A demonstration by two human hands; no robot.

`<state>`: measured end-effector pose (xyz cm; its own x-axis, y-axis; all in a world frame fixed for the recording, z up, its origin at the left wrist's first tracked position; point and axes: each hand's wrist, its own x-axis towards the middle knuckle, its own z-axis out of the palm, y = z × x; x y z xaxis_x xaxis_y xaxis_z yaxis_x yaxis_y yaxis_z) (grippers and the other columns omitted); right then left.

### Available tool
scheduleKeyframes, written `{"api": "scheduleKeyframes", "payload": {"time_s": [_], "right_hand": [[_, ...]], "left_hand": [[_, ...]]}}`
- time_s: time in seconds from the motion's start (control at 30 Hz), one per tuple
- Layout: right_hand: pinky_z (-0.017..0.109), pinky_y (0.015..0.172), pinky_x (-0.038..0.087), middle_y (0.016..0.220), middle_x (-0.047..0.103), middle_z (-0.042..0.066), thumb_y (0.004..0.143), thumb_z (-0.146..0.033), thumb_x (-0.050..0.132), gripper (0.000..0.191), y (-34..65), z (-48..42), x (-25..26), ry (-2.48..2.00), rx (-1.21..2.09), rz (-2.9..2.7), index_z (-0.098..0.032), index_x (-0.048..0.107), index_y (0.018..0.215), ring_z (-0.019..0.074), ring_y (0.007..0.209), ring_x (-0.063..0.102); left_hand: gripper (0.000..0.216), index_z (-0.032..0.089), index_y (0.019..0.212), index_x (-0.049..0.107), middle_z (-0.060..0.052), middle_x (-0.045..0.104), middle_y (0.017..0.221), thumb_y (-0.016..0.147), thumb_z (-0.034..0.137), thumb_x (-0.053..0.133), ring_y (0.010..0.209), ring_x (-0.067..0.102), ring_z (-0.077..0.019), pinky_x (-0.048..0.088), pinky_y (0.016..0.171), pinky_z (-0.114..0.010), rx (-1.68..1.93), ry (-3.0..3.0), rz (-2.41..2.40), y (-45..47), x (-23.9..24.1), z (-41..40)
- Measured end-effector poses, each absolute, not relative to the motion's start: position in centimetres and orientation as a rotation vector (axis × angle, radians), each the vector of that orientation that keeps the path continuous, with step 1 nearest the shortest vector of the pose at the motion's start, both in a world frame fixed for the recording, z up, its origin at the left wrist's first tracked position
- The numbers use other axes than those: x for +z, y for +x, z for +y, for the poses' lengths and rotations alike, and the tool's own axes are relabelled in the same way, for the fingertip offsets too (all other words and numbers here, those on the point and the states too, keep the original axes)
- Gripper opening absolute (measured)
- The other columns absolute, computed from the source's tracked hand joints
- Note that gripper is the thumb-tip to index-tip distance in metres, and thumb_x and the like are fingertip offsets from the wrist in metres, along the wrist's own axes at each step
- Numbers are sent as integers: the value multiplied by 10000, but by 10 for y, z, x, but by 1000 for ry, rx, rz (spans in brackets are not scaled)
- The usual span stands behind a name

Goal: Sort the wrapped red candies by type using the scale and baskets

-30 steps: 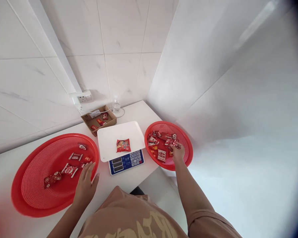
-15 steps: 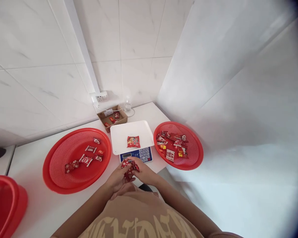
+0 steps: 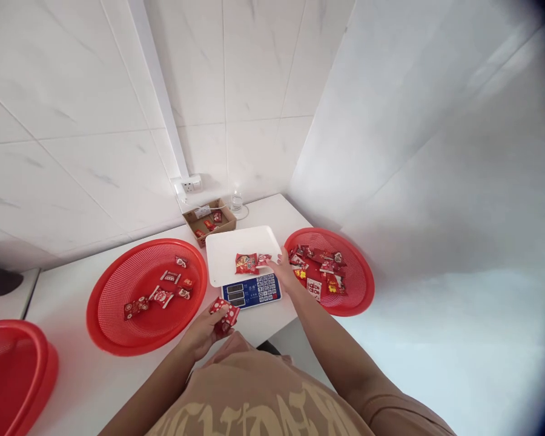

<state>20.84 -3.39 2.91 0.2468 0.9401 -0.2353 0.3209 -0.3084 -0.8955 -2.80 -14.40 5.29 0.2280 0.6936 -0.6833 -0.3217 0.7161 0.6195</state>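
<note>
My left hand (image 3: 204, 330) is closed around red packets with white dots (image 3: 226, 312), just in front of the scale. My right hand (image 3: 283, 269) is at the right edge of the white weighing tray (image 3: 222, 242), its fingers apart. One fingertip meets or overlaps the end of a small red-and-white packet (image 3: 263, 259). That packet lies on the tray against a larger red snack packet (image 3: 246, 264). Below the tray is the scale's blue panel (image 3: 251, 290) with keys and dark displays; I cannot read any figures on them.
A red mesh basket (image 3: 100, 266) with several packets stands left of the scale, and a fuller one (image 3: 367, 278) stands right. A cardboard box (image 3: 232, 223) with packets sits behind, beside a clear bottle (image 3: 236, 202). Another red basket (image 3: 49, 363) is at lower left.
My hands have parted. The right went forward and right to the tray, where a small red-and-white packet now lies. The left moved slightly left, keeping the dotted packets.
</note>
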Motion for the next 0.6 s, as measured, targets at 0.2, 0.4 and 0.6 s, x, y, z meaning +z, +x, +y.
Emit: {"api": "scheduleKeyframes", "payload": {"time_s": [0.2, 0.4, 0.6], "right_hand": [[344, 867, 460, 1065, 638, 77, 821, -324, 519, 443, 186, -87, 37, -1606, 1333, -1549, -193, 522, 1244, 193, 954, 603], [281, 730, 455, 978, 664, 44, 807, -342, 579, 271, 154, -141, 54, -1368, 1514, -1892, -233, 672, 1037, 159, 805, 586], [255, 638, 423, 686, 629, -1, 766, -243, 601, 91, 156, -141, 55, -1568, 1455, -1766, -200, 643, 697, 143, 672, 564]], "left_hand": [[421, 167, 945, 609, -9, 651, 760, 638, 413, 760, 599, 551, -85, 424, 594, -212, 575, 625, 1129, -28, 59, -148], [312, 139, 740, 652, 16, 601, 600, 595, 397, 753, 528, 486, -100, 339, 552, -235, 314, 868, 1056, -19, 66, -149], [388, 161, 637, 632, 56, 474, 451, 632, 544, 691, 430, 363, -84, 249, 492, -230, 201, 833, 1086, -14, 63, -156]]}}
